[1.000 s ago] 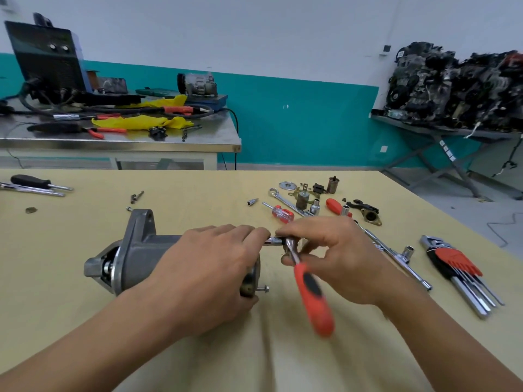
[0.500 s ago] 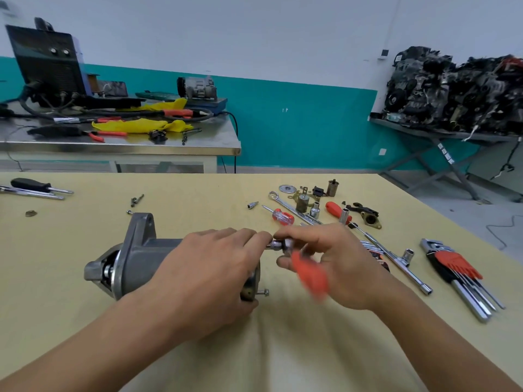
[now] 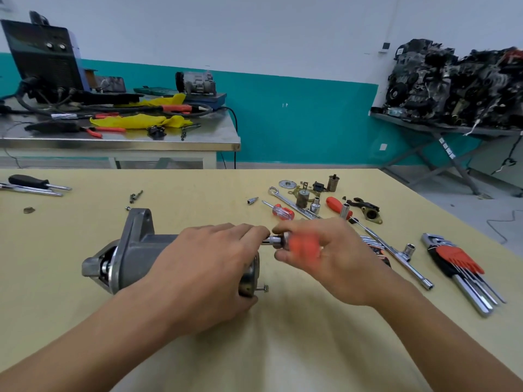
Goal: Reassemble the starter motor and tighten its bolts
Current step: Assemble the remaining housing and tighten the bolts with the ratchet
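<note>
The grey starter motor [image 3: 135, 254] lies on its side on the yellow table [image 3: 70, 278], nose to the left. My left hand [image 3: 209, 270] grips its body near the rear end cap, hiding most of it. A small ratchet with an orange handle [image 3: 304, 246], blurred, sits on a socket [image 3: 276, 240] at the upper rear bolt; my right hand [image 3: 328, 258] holds its head between thumb and fingers. A second long bolt [image 3: 263, 288] sticks out of the lower rear of the cap.
Loose parts, sockets, a combination wrench [image 3: 285, 199] and a red screwdriver [image 3: 278, 210] lie behind my hands. A T-handle socket wrench [image 3: 396, 254] and a hex key set [image 3: 464, 270] lie to the right. Two screwdrivers [image 3: 36, 185] rest at far left.
The orange ratchet handle swung from pointing down toward me up to the right, beside my right hand's fingers. My left hand and the motor stayed put.
</note>
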The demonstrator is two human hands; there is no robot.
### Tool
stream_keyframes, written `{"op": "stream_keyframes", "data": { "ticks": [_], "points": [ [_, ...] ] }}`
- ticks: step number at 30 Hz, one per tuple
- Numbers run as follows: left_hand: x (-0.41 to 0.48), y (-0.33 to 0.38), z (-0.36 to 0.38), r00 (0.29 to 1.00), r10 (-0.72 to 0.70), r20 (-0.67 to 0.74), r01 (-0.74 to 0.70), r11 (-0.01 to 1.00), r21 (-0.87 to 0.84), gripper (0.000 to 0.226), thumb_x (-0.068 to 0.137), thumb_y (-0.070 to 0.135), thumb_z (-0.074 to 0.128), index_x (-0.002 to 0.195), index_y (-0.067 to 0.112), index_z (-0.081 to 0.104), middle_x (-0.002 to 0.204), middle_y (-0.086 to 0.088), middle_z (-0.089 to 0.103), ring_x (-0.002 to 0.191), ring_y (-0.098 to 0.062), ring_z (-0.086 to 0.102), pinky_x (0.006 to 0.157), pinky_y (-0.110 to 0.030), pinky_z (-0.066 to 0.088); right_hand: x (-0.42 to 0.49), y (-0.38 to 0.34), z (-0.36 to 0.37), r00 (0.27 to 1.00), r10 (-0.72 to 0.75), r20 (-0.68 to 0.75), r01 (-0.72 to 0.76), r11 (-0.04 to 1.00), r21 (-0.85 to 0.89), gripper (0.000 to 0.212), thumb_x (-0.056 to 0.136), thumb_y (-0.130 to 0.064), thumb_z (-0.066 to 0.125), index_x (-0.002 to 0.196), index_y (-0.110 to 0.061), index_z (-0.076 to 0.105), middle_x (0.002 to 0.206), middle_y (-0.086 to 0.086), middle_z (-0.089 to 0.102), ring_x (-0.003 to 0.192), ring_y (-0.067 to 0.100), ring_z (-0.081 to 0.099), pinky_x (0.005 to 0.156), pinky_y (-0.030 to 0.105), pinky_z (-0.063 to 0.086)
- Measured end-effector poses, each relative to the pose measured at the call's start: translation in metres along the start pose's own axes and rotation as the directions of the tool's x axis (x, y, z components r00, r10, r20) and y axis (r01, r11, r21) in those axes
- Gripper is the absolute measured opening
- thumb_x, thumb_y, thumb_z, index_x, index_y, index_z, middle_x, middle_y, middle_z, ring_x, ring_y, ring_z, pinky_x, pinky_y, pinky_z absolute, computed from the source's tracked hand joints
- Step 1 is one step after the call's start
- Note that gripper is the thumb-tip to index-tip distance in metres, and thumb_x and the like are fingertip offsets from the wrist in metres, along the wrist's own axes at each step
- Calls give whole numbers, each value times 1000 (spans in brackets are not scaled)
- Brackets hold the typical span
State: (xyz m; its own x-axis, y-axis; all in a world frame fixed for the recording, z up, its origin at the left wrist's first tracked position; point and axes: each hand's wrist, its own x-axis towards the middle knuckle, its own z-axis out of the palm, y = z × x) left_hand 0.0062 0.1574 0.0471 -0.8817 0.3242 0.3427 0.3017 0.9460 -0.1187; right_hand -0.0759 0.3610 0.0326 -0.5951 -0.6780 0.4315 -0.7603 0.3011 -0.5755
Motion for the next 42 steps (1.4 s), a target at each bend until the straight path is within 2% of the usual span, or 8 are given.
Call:
{"op": "stream_keyframes", "data": {
  "ticks": [4, 8, 16, 20, 26, 37, 40, 42],
  "points": [
    [-1, 1, 0, 1000, -21, -12, 21, 1000, -9, 72, 68, 62, 69, 129, 34, 43, 111, 13, 65, 97, -14, 63, 71, -31, 51, 2, -6, 6, 987, 159, -7, -157, 980, 126, 18, 96, -35, 63, 83, -22, 67, 64, -8, 63, 56, 6, 53, 57, 25, 45],
    [-1, 1, 2, 999, -38, -19, 38, 999, -10, 91, 67, 64, 69, 137, 34, 19, 111, 13, 63, 98, -16, 63, 71, -32, 51, 16, -18, 17, 772, 605, 196, -558, 497, 664, 50, 96, -47, 56, 54, -22, 63, 48, 2, 49, 41, 13, 36, 44, 21, 31],
    [-2, -2, 1, 999, -31, 16, 32, 999, -43, 61, 71, 63, 63, 124, 40, 43, 112, 16, 60, 98, -11, 59, 72, -29, 47, 4, 5, 2, 999, 32, -3, -32, 999, 4, 7, 93, -32, 67, 99, -35, 68, 94, -5, 70, 84, 11, 64, 72, 26, 52],
    [-1, -1, 0, 999, -46, 28, 47, 998, -47, 63, 74, 66, 61, 126, 39, 38, 116, 16, 57, 102, -11, 56, 75, -28, 45, 4, 1, 1, 979, 193, 62, -199, 973, 117, 23, 94, -40, 64, 103, -20, 70, 85, -7, 72, 74, 7, 66, 73, 29, 55],
    [-2, -11, 4, 998, 53, -25, -52, 998, 43, 100, 75, 72, 55, 148, 39, -5, 135, 18, 49, 124, -11, 48, 107, -28, 32, 34, -15, -9, 723, 584, 369, -688, 561, 460, 50, 94, -49, 61, 50, -25, 63, 54, 5, 55, 48, 15, 46, 45, 21, 40],
    [-4, -18, 5, 996, 86, 15, -86, 996, -6, 84, 81, 65, 56, 144, 47, 4, 133, 16, 45, 108, -14, 54, 88, -34, 48, 9, 9, -2, 998, -33, 55, 35, 999, -31, 15, 91, -30, 71, 102, -20, 72, 87, 2, 70, 82, 20, 64, 75, 35, 51],
    [-4, -19, 4, 997, 70, 28, -70, 997, -13, 82, 78, 66, 55, 141, 49, 5, 135, 20, 44, 111, -9, 52, 89, -31, 47, 11, -4, 4, 972, 226, 67, -236, 925, 298, 18, 94, -35, 66, 91, -18, 71, 70, 1, 68, 58, 16, 57, 57, 28, 49],
    [-5, -19, 3, 998, 58, 26, -58, 998, -14, 83, 76, 67, 52, 141, 48, 4, 134, 20, 45, 113, -10, 53, 90, -31, 48, 19, -10, 7, 805, 527, 273, -576, 585, 571, 37, 95, -44, 62, 70, -16, 68, 57, 3, 61, 45, 14, 44, 47, 23, 40]
  ]
}}
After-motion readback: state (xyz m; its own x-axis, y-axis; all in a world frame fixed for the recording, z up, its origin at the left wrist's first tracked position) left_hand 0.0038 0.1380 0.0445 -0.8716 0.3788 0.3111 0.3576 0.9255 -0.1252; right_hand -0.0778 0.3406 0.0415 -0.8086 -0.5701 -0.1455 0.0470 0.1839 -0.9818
